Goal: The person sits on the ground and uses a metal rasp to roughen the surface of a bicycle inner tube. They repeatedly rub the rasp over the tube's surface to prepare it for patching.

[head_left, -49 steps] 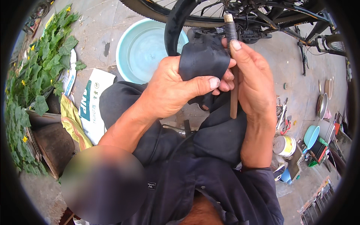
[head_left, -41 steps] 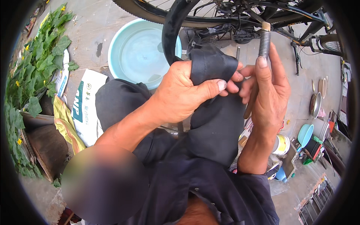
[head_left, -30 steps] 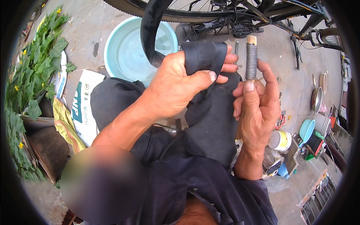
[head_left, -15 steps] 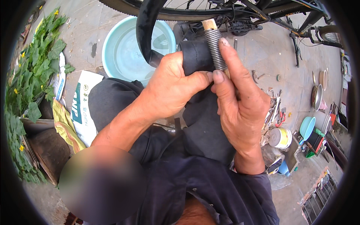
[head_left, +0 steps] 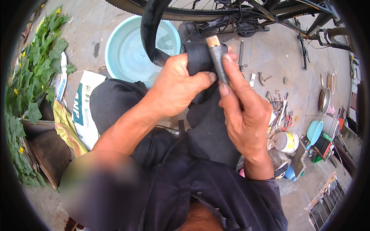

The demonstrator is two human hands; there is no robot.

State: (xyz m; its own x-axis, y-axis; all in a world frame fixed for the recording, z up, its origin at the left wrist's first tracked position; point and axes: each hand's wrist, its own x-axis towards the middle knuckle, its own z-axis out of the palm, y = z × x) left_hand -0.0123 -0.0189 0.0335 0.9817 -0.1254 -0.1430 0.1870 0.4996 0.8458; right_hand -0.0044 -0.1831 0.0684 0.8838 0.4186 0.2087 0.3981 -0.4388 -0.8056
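My left hand (head_left: 178, 85) is closed on a black rubber inner tube (head_left: 197, 58), its thumb lying along the near edge. One loop of the tube rises past the basin toward the wheel above. Pinched in my right hand (head_left: 246, 119) is a wooden stick wrapped in a metal coil (head_left: 218, 63), its pale bare end pointing up and away. The coil lies against the right end of the tube and is slightly blurred. Some right fingertips show behind it; the rest are hidden.
Beyond my hands are a bicycle wheel (head_left: 185, 17) and frame. A light-blue basin of water (head_left: 111, 50) stands at far left, near a white sack (head_left: 90, 111) and leafy plants (head_left: 36, 69). Scattered tools (head_left: 279, 109) and a white bucket (head_left: 286, 142) are on the right.
The coil-wrapped stick has shifted down toward me along the end of the tube, and my right hand with it. My left hand and the tube have hardly moved.
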